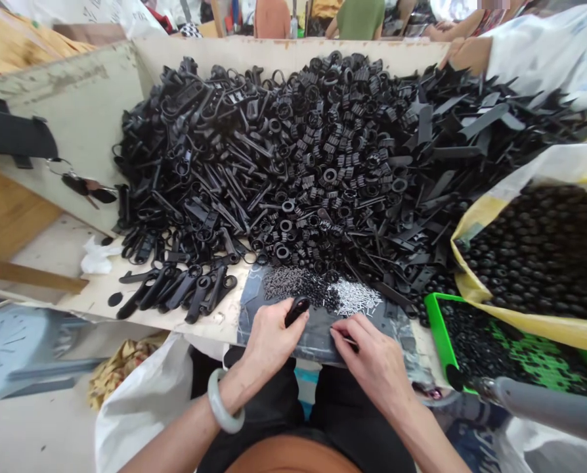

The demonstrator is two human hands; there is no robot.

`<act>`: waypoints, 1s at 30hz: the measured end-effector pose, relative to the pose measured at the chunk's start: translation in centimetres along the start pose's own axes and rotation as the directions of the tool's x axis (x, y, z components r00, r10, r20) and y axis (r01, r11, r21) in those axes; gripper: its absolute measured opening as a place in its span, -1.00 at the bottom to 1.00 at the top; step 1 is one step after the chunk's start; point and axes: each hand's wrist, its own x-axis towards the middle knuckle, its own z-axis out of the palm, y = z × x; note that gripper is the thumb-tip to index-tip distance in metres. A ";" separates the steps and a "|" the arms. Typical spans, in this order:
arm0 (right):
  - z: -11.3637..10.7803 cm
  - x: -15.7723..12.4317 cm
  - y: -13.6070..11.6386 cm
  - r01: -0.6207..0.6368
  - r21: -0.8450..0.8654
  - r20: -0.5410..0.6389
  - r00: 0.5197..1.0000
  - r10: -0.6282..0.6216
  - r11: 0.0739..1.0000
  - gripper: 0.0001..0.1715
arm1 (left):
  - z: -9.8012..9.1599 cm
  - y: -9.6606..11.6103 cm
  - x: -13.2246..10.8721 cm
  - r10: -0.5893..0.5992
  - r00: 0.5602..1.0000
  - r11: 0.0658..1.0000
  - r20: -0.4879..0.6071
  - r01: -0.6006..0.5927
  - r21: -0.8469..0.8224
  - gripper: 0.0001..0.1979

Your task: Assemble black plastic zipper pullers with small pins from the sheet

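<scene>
My left hand holds a small black plastic part between thumb and fingers, just above a dark mat at the table's near edge. Close beside it, my right hand has its fingertips pinched on the mat; whatever is in them is too small to make out. Right past my fingers lie a patch of small silver pins and a patch of tiny dark pieces. A pale bangle circles my left wrist.
A huge heap of black plastic parts covers the table. Several finished black handles lie front left. A yellow bag of black beads and a green tray sit right. Another person's hand rests far right.
</scene>
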 end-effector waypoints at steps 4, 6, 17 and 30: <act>-0.1 0.4 0.3 0.004 0.004 -0.002 1.000 -0.004 1.000 -0.69 | -0.8 -0.6 0.3 -0.025 0.997 0.997 -0.079 0.030 0.065 -0.71; -0.1 0.6 0.2 0.007 0.019 -0.007 1.000 -0.007 1.000 -0.69 | -1.8 -1.6 0.2 -0.063 0.991 0.997 -0.118 0.069 0.045 -0.72; 1.1 1.4 -1.7 0.082 0.100 -0.037 0.996 -0.079 0.992 -0.68 | -3.3 -2.8 -0.9 -0.119 0.979 0.963 -0.164 0.155 0.222 -0.76; 1.0 2.3 -3.5 0.017 0.340 -0.021 1.000 -0.010 0.940 -0.77 | -2.9 -2.7 -0.5 -0.077 0.989 0.976 -0.127 0.101 0.194 -0.73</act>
